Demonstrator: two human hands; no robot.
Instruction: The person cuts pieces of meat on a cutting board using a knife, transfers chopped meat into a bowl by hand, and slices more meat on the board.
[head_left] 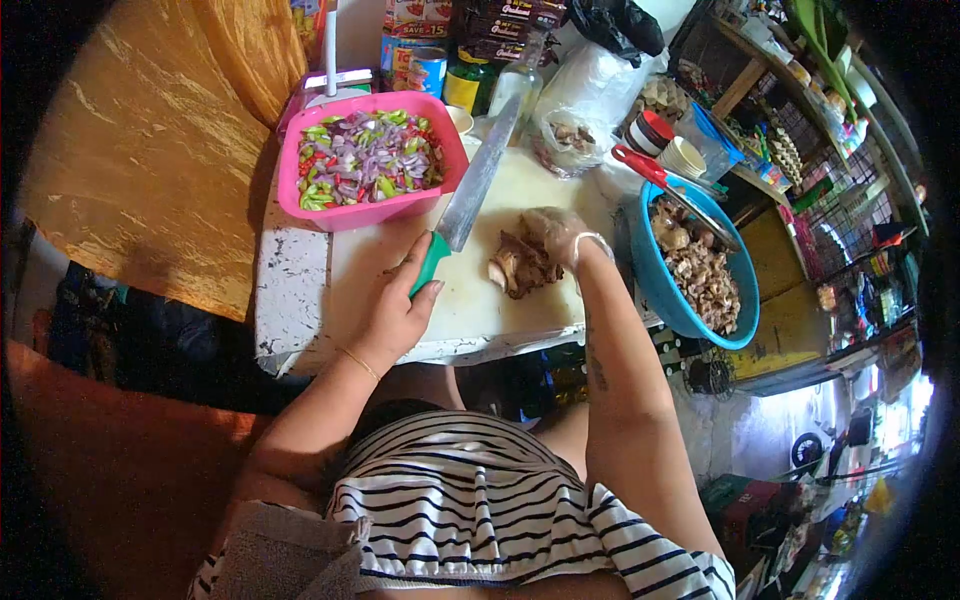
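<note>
My left hand [396,305] is closed around the green handle of a large knife [478,182], its broad blade pointing up and away over the white cutting board [370,275]. In a clear plastic glove, my right hand [556,236] is at the board's middle, its fingers curled on brown cooked meat [520,268]. The glove partly hides the meat. The blade is to the left of the meat, apart from it. A pink basin [375,212] of chopped onions and green and red peppers is at the back left. On the right, a blue basin [642,255] holds chopped meat.
Red-handled tongs [640,165] lie across the blue basin's rim. Behind the board are a glass bottle [518,78], a can [427,72] and a plastic bag [570,140] with meat inside. Stacked bowls [683,158] stand at the back right. A wooden panel [150,150] is on the left.
</note>
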